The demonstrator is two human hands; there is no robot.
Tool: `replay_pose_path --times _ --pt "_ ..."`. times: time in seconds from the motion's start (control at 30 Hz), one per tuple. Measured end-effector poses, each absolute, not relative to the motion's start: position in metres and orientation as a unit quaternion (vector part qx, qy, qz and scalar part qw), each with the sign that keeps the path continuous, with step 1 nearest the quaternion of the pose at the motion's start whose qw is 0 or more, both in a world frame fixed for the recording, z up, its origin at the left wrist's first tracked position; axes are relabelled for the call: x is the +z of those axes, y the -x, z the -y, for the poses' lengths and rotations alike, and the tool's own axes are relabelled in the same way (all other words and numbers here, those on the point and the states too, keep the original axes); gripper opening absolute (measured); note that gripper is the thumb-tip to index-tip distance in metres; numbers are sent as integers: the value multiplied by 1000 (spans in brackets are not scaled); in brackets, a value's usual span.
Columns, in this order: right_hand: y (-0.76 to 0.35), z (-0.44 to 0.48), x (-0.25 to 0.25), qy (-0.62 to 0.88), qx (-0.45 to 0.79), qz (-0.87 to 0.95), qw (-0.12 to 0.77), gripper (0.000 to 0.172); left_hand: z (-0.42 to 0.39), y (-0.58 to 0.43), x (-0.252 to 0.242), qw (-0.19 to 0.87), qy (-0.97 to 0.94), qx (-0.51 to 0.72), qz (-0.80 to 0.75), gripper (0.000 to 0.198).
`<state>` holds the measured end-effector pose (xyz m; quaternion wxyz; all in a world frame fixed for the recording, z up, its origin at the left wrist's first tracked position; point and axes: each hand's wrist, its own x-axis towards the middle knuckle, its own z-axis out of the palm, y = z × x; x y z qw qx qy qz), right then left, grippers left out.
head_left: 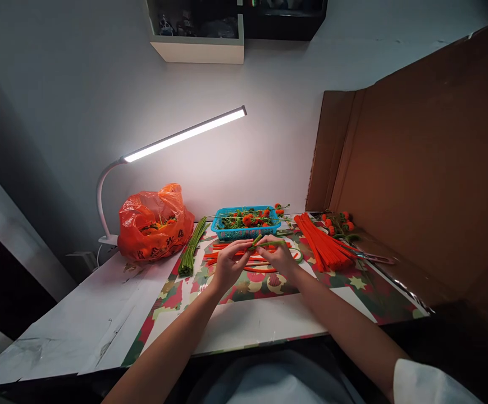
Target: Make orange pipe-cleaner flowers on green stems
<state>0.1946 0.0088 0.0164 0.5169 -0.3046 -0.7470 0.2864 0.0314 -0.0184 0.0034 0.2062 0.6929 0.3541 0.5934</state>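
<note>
Above the middle of the table, my left hand (233,261) and my right hand (281,257) meet with fingertips close together. Both pinch a thin green pipe cleaner (274,243), which runs between them; a short thicker green piece (256,240) sticks up at the left fingertips. Fingers cover part of it. Below the hands lie several loose red pipe cleaners (212,257). Just beyond my right hand is a ring of green tape (298,255), partly hidden. Behind the hands stands a blue basket (246,233) holding green stems with red-orange pompom flowers (247,219).
To the left lie a bundle of green pipe cleaners (192,249) and an open red plastic bag (155,230). A red pipe cleaner bundle (323,244), flowers (345,219) and a scissors-like tool (376,258) lie right, beside a cardboard wall (420,157). A lit lamp (185,134) hangs above.
</note>
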Motion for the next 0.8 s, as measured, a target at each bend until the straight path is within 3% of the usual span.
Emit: replay_pose_path --times 0.3,0.57,0.73,0.8 --pt "-194 -8 17 292 290 747 522 11 18 -32 3 165 -718 578 -351 18" --pt "-189 -8 15 293 196 757 549 13 18 -32 2 104 -739 561 -359 17" --pt "-187 -8 13 305 171 760 548 14 20 -35 2 120 -729 559 -376 17" --pt "-187 -7 14 301 171 759 551 13 20 -36 2 174 -710 570 -374 18"
